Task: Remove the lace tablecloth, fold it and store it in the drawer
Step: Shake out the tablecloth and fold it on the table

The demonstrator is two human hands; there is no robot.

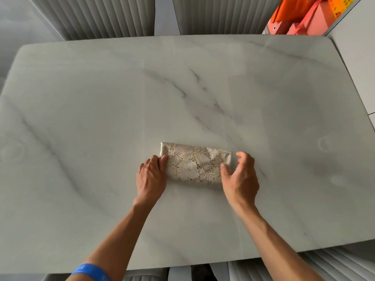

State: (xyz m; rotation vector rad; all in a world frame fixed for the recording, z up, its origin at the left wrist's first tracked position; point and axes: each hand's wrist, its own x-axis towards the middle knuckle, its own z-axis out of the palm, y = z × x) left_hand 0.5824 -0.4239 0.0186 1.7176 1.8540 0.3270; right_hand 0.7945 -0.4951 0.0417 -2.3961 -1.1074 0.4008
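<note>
The lace tablecloth (194, 162), folded down to a small thick rectangle with its cream floral pattern facing up, lies flat on the marble table (101, 102), a little toward the near edge and close to the table's middle from side to side. The person's left hand (151, 175) rests palm-down at the bundle's left end, fingers curled loosely, the fingertips touching the folded edge without gripping it. The right hand (240, 175) sits at the opposite end, thumb pressed against the bundle's right edge and the other fingers arched above the tabletop just beyond it; the hand is loose, not clenched, and holds nothing up. Both bare forearms reach in from the bottom of the view, and a blue wristband (91, 271) circles the left arm near the lower edge. The pale stone surface around the cloth carries grey veins. Beyond the far edge stand two grey ribbed chair backs (113, 16), side by side, and orange and pink boxes (304, 17) crowd the upper right corner. More ribbed upholstery (334, 264) shows below the near edge at lower right.
</note>
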